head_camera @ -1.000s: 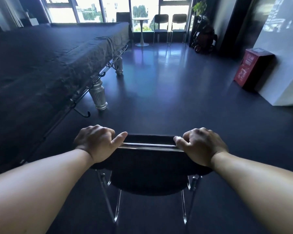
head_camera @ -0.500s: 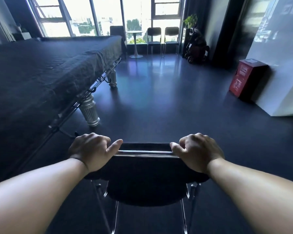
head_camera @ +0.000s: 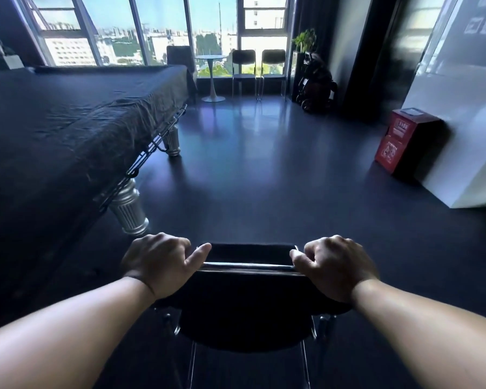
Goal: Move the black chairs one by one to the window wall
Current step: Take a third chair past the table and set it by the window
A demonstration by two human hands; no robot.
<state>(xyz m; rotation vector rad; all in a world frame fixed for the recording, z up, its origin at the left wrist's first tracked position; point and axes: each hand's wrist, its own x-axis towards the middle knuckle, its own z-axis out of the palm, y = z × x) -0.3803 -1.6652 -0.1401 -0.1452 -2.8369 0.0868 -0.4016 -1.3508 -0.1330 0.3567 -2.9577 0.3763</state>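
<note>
Now gripping the chair (head_camera: 244, 318), fingers (head_camera: 174, 244) of left hand (head_camera: 159, 265) and right hand (head_camera: 334, 265) curled over its back; could clip the table leg (head_camera: 128, 209) if veering left.

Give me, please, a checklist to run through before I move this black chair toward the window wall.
1. Grip: left hand and right hand each curl round the chrome top rail of the black padded chair: ok.
2. Path: dark glossy floor ahead shows no obstacle up to the windows: ok.
3. Left side: silver fluted table leg stands close, apart from the chair: ok, watch it.
4. Right side: red cardboard box sits against the white wall, off the path: ok.
5. Free place beside the two black chairs at the window: cannot tell.
6. Chair feet: below the frame: cannot tell.
</note>
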